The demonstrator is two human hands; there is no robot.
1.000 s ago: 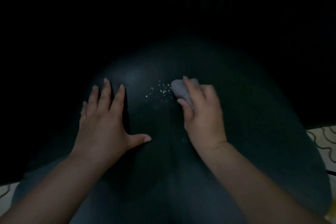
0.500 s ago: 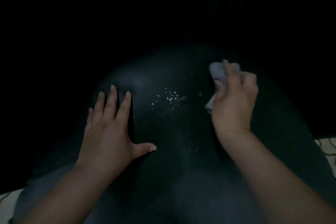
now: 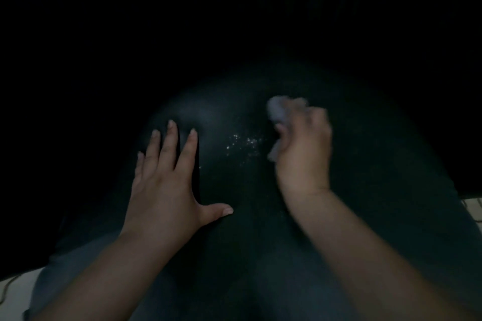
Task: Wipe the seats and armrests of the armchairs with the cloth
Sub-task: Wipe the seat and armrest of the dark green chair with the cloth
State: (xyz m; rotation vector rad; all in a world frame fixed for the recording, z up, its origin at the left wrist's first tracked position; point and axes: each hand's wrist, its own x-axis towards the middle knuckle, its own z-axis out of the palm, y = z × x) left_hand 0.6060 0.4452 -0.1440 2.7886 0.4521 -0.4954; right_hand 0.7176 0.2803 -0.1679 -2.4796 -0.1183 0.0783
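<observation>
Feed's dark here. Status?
Left hand flat on seat. Right hand grips cloth. White specks between hands. Nothing in the way.

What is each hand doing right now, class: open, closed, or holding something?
Left hand: open, fingers spread, resting flat on the dark seat.
Right hand: closed around the cloth, blurred.
</observation>
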